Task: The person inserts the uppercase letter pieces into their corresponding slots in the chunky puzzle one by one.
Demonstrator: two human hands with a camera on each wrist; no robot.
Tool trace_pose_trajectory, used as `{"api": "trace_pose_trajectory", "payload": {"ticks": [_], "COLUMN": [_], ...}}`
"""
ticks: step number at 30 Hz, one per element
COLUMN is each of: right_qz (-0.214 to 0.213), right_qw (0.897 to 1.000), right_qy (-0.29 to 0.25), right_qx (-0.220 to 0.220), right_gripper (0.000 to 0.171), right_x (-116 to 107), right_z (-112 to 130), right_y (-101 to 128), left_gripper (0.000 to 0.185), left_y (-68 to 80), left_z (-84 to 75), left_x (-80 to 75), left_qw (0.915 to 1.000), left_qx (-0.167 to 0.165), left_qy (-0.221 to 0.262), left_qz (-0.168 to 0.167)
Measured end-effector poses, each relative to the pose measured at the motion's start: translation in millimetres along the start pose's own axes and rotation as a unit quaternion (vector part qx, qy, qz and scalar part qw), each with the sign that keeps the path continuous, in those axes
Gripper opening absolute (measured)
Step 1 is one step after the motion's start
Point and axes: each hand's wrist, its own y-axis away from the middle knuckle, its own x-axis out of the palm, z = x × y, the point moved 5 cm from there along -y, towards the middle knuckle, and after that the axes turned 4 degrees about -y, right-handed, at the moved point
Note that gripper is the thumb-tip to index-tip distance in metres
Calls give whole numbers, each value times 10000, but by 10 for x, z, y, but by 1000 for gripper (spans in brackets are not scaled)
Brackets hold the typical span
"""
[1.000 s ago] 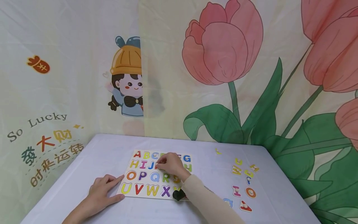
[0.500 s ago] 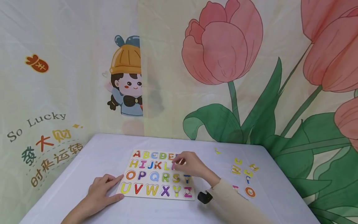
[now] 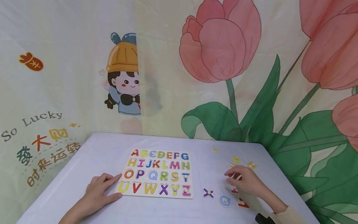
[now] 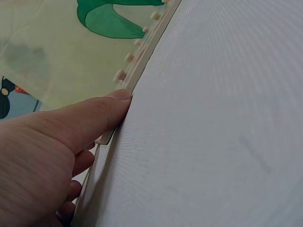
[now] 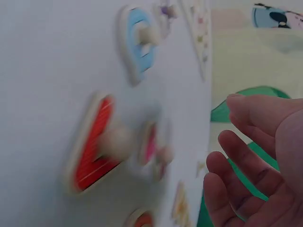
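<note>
A letter puzzle board [image 3: 145, 181] with several rows of coloured letters lies on the table. My left hand [image 3: 93, 193] rests at its left side, thumb and forefinger touching the edge; in the left wrist view the thumb presses the board's rim [image 4: 144, 61]. Over the loose letter pieces on the right hovers my right hand [image 3: 247, 180], holding nothing, fingers loosely bent. Under it shows part of a pink I piece [image 3: 234, 190]. Nearer me lie a red A piece [image 3: 243, 203], a blue Q piece [image 3: 225, 201] and a purple X piece [image 3: 208, 193], each with a knob.
Farther back are a yellow L-shaped piece [image 3: 215, 149], a yellow U piece [image 3: 236, 159] and a yellow H piece [image 3: 252, 165]. My right hand hides other pieces. A printed curtain [image 3: 162, 77] hangs behind the white table [image 3: 109, 149].
My right hand has moved from over the board's upper rows to the loose pieces on the right, uncovering the letters on the board. The left hand stays at the board's edge.
</note>
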Motion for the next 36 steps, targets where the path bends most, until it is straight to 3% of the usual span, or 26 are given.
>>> {"api": "trace_pose_trajectory", "payload": {"ticks": [7,19,29,36], "right_qz": [7,-315,-345,-315], "right_qw": [9986,9933,9943,9989], "right_qy": [189,532,448,303], "right_qx": [503,973,906,192], "right_gripper": [18,18,16,11], "right_x": [45,96,87,117], "right_z": [-354,-461,-426,-183], "right_y": [212,262,265,120], "left_gripper": [90,90,90,89], "left_y": [7,-8,-20,-10], "left_z": [28,22,-1,2], "left_x": [26,31,4,8], "left_qw": [9999,9998,9997,9999], "left_qx": [-117,-173,-182,-81], "left_qy": [51,7,22,-8], "left_qz": [58,104,153,85]}}
